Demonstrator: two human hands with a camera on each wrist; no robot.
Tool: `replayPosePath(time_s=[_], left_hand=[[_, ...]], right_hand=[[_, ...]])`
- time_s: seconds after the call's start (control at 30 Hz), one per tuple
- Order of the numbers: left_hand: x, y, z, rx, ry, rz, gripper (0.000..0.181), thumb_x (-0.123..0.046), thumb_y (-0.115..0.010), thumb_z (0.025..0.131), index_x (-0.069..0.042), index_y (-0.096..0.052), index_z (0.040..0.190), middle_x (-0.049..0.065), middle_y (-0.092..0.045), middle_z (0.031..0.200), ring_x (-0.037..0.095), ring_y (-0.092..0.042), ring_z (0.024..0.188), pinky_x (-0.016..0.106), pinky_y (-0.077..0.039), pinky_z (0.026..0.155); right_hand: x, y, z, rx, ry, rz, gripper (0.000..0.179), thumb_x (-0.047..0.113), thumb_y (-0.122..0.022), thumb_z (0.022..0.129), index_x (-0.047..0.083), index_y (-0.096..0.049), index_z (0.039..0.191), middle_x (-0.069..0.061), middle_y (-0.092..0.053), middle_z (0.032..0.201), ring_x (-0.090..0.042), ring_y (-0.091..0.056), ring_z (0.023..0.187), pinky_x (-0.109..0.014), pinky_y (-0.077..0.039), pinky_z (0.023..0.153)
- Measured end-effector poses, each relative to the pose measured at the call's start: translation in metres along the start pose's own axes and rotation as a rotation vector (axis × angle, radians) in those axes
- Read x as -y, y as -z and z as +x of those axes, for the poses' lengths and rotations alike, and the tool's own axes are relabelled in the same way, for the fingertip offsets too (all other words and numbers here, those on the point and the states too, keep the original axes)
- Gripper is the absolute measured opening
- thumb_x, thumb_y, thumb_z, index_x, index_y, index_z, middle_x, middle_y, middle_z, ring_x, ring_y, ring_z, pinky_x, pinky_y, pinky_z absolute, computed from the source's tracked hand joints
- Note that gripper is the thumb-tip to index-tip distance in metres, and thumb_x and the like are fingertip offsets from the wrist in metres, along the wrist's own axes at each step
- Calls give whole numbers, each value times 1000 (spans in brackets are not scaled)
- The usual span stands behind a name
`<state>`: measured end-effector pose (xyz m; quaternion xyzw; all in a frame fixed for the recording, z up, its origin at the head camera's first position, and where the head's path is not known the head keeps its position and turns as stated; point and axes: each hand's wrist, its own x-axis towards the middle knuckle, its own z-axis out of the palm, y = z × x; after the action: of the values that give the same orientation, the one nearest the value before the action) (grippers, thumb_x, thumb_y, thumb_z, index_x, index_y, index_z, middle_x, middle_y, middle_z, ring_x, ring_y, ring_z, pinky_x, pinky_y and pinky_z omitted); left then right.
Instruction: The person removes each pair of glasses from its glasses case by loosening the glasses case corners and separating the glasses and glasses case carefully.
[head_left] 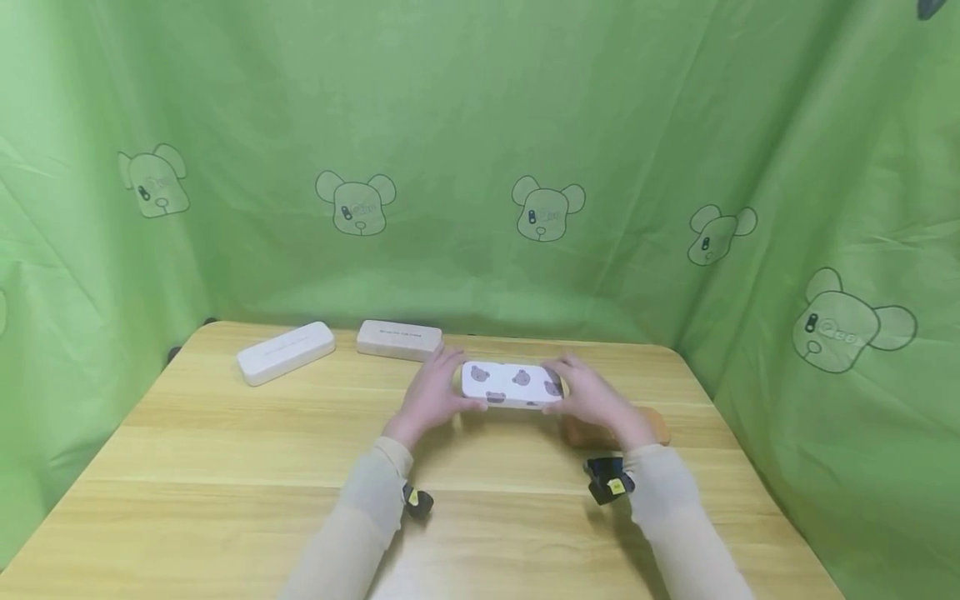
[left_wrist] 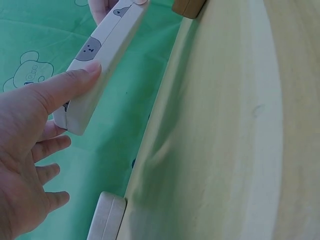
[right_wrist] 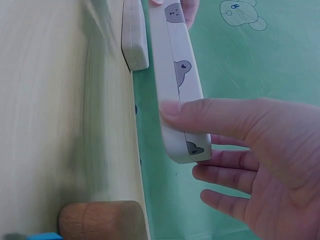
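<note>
A white glasses case (head_left: 510, 385) printed with brown bear heads is held level above the table, lid side up. My left hand (head_left: 435, 393) grips its left end and my right hand (head_left: 591, 396) its right end. In the left wrist view the thumb presses the near side of the case (left_wrist: 107, 65), and the lower fingers are spread off it. The right wrist view has the other thumb on the near side of the case (right_wrist: 170, 75), close to the seam between lid and base. The lid looks closed.
Two plain white cases lie at the back left, one angled (head_left: 287, 353) and one nearly parallel to the back edge (head_left: 399, 339). A brown case (head_left: 657, 425) rests on the wooden table (head_left: 225, 483) beneath the right forearm. Green curtains (head_left: 450, 108) enclose the back and sides.
</note>
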<state>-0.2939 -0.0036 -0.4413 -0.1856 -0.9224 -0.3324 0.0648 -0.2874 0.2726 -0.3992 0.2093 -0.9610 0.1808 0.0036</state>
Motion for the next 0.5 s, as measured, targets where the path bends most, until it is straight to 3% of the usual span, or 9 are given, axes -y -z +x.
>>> replayPosePath(time_s=[0.5], left_hand=[[-3, -13, -5, 23, 11, 6, 87, -47, -87, 63, -7, -54, 134, 14, -44, 151, 38, -25, 148, 51, -19, 123]], right_hand=[[-4, -14, -11, -9, -38, -12, 81, 21, -86, 69, 3, -50, 139, -22, -54, 131, -39, -56, 117, -59, -45, 104]])
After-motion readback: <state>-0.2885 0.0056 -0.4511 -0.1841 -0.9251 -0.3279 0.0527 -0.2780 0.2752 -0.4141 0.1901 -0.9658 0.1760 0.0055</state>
